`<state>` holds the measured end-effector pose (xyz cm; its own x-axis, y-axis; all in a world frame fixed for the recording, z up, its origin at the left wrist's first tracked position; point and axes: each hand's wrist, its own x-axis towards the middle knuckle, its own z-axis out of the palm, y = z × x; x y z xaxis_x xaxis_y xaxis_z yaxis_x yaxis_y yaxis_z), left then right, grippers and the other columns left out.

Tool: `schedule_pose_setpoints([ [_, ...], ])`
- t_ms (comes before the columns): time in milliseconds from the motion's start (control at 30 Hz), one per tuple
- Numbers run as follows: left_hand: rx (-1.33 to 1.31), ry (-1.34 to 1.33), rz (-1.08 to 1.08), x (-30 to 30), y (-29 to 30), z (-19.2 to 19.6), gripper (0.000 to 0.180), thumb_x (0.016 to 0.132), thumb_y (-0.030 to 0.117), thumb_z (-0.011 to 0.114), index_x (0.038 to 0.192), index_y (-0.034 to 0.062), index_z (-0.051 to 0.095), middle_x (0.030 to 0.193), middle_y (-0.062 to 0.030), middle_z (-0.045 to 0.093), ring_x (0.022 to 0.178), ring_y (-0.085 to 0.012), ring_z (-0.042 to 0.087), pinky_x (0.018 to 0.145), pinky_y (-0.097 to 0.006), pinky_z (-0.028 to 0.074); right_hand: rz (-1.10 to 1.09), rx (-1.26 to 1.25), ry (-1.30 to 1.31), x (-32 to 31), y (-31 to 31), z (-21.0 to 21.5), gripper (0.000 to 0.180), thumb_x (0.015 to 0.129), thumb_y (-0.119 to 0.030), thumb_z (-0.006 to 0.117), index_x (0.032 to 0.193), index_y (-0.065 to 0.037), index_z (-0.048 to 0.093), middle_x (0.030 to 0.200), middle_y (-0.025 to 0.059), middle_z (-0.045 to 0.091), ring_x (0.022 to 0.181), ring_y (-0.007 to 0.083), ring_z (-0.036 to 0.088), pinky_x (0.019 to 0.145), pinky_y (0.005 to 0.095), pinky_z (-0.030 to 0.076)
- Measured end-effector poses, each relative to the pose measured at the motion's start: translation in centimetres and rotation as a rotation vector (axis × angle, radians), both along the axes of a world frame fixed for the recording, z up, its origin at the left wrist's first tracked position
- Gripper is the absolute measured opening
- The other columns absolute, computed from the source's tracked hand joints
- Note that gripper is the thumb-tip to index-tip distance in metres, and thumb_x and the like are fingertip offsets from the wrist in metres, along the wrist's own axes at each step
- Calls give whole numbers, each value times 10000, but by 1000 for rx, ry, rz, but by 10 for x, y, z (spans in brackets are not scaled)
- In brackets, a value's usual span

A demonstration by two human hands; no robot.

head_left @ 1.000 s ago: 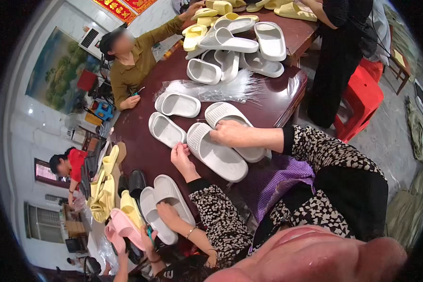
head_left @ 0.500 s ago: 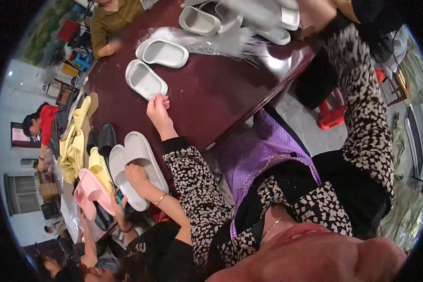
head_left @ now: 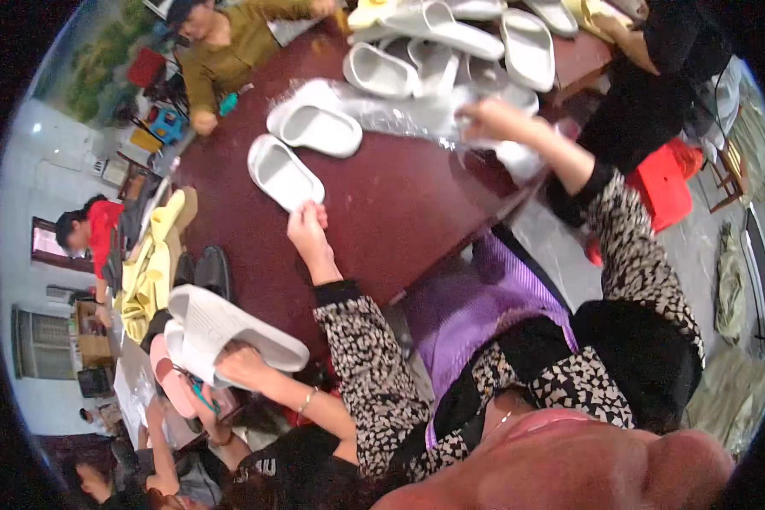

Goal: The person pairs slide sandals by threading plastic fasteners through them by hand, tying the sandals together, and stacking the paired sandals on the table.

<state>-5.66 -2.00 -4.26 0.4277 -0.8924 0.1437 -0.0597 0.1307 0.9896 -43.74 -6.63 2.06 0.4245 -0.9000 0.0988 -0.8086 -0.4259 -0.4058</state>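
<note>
Here, in the head view, a white slipper (head_left: pixel 285 172) on the dark red counter (head_left: pixel 399 204) is touched at its heel by the left hand (head_left: pixel 308 234), fingers pressed together. Clear plastic bags (head_left: pixel 399 115) are pinched by the right hand (head_left: pixel 493 119). One bag should be separated cleanly.

Bare dark-red tabletop (head_left: pixel 399 204) lies open between the near white slipper (head_left: pixel 284 172) and the slipper heap (head_left: pixel 450 42).
</note>
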Motion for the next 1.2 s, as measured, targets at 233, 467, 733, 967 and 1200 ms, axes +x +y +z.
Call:
schedule_pose_setpoints([
  [233, 9, -20, -2, -3, 6, 2, 158, 871, 94, 527, 937, -23, 610, 737, -41, 611, 588, -67, 517, 528, -190, 418, -124, -394, -137, 23, 40, -37, 304, 792, -202, 599, 1054, -56, 550, 814, 173, 628, 806, 341, 605, 705, 420, 479],
  [467, 2, -28, 9, -4, 6, 4, 158, 862, 82, 527, 942, -27, 608, 741, -38, 611, 599, -67, 521, 551, -190, 429, -138, -334, -120, 11, 31, -42, 157, 815, -124, 483, 922, -18, 529, 742, 203, 609, 744, 361, 609, 640, 452, 475],
  [733, -48, -64, 0, -3, 8, -7, 152, 852, 68, 537, 944, -32, 606, 760, -41, 609, 607, -74, 522, 558, -198, 434, -208, -350, -83, 7, 38, -56, 139, 822, -162, 494, 839, -27, 525, 651, 194, 589, 645, 369, 596, 582, 465, 472],
  [967, -111, -543, -123, -38, -19, 0, 190, 838, 92, 544, 957, -44, 605, 881, -121, 646, 823, -200, 611, 738, -311, 482, -258, -431, -83, 20, 32, -76, 116, 814, -168, 511, 805, -53, 521, 619, 166, 577, 591, 358, 585, 520, 455, 459],
  [1200, -463, -1032, -311, -137, -66, 9, 275, 778, 106, 587, 1041, 24, 593, 1122, -151, 574, 1007, -322, 549, 870, -372, 430, -210, -525, -332, 26, 29, -85, 82, 803, -132, 516, 832, -56, 505, 631, 153, 586, 612, 343, 592, 570, 442, 465],
])
